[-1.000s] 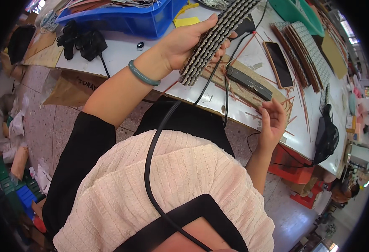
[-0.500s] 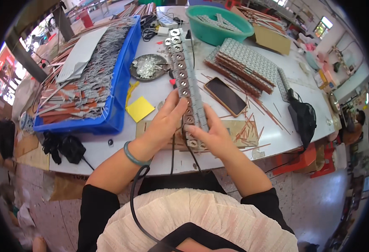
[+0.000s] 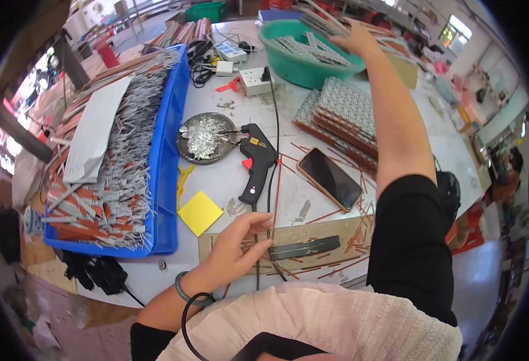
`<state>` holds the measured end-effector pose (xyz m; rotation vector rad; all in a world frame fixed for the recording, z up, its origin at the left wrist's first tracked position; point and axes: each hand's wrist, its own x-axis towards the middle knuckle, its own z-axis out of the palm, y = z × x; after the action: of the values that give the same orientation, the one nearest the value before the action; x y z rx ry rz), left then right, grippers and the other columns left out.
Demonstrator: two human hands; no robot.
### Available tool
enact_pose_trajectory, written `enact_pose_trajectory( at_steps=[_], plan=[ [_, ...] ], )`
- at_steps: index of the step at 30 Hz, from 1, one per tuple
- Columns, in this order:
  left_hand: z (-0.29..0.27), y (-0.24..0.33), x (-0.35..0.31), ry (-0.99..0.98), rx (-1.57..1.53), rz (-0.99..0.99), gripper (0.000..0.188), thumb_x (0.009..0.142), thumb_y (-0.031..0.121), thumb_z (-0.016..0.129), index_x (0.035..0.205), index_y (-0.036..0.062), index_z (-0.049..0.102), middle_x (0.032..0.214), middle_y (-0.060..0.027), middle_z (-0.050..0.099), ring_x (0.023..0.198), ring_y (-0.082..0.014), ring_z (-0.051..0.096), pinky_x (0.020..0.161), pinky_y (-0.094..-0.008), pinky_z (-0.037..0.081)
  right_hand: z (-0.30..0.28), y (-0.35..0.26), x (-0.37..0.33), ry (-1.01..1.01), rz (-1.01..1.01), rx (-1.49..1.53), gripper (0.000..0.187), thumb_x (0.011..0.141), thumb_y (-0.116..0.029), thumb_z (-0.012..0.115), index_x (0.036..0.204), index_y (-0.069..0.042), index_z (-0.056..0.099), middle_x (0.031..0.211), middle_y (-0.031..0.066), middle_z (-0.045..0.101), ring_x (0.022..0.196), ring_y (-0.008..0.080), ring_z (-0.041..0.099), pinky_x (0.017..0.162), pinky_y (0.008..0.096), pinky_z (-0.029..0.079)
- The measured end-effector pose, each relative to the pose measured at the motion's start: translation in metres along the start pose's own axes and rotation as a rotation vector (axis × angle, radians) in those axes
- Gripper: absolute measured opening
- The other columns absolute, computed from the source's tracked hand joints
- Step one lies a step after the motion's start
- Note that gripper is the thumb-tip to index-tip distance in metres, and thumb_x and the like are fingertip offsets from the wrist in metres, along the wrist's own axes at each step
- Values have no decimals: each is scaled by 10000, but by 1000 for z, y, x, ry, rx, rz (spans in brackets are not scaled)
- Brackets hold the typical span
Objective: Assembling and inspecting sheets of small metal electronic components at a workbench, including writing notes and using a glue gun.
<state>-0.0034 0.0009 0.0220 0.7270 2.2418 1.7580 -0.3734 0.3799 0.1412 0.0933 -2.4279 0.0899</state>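
Green plastic makes the basin [image 3: 294,70] at the upper centre of the head view, where patterned grey strips [image 3: 312,51] lie inside. The right hand [image 3: 358,41] reaches over its right side, close to one more strip [image 3: 320,23]; whether the fingers grip this strip, I cannot tell. At the lower centre, the left hand [image 3: 237,243] is loosely curled, with a gap between thumb and fingers. Just beside it, a dark grey bar [image 3: 305,247] lies upon a brown board [image 3: 300,232]. Near the middle, a black pistol-shaped tool [image 3: 258,159] points its tips toward a round dish [image 3: 207,157] of silvery pieces.
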Motion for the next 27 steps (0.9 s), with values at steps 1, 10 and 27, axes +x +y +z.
enact_pose_trajectory(
  at_steps=[1, 10, 27],
  plan=[
    [-2, 0, 0, 19, 32, 17, 382, 807, 34, 587, 1170, 5, 473, 1034, -113, 567, 947, -189, 561, 833, -300, 443, 0, -6, 6, -50, -46, 75, 798, 665, -497, 711, 1266, -34, 460, 1215, 214, 526, 1129, 323, 511, 947, 379, 401],
    [6, 1, 1, 46, 154, 153, 276, 762, -17, 605, 1034, -1, 559, 983, -129, 553, 863, -223, 565, 749, -288, 459, -65, 57, -181, -319, 261, 67, 746, 696, -592, 628, 1096, 36, 584, 1079, 222, 597, 1014, 313, 581, 847, 383, 456],
    [10, -4, 4, 71, 312, 286, 215, 743, -35, 594, 956, 0, 589, 946, -115, 561, 815, -204, 561, 701, -277, 454, -86, 84, -267, 354, 677, 787, 437, 749, -284, 707, 992, 61, 592, 835, 122, 645, 738, 155, 596, 681, 265, 449]
  ],
)
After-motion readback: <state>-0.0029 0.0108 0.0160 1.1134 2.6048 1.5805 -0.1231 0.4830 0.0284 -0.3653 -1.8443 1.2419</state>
